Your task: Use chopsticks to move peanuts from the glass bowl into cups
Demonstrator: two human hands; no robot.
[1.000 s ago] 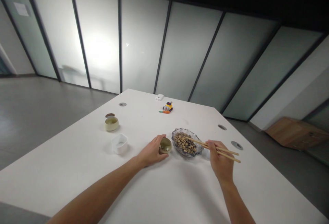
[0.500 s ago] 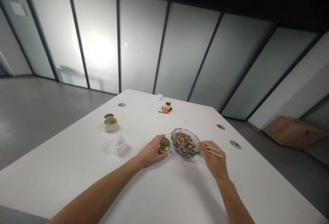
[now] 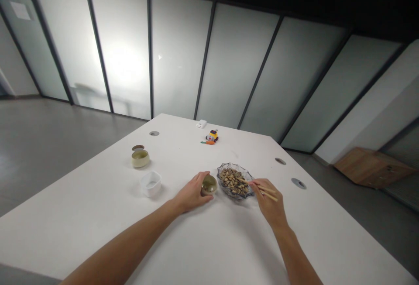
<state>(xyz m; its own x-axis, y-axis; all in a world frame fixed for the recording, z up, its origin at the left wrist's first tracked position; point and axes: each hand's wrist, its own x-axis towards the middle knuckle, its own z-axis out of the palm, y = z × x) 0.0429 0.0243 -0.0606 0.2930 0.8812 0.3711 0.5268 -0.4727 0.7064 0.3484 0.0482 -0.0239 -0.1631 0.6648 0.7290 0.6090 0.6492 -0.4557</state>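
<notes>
"Finger status?"
"I logged the left hand (image 3: pixel 191 193) wrapped round the small bowl (image 3: pixel 210 183), the right hand (image 3: pixel 271 204) clenched on chopsticks (image 3: pixel 271 197), tips at seeds (image 3: pixel 231 179) in the glass dish (image 3: pixel 242 197), toward the right edge of the desk (image 3: pixel 203 241)."
"Hazard?"
"A slack pinch, I judged, could have shed seeds."

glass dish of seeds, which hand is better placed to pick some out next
Likely the right hand: it holds the chopsticks, whose tips are at the seeds in the glass dish. The left hand is occupied, curled around the green cup beside the dish.
</notes>
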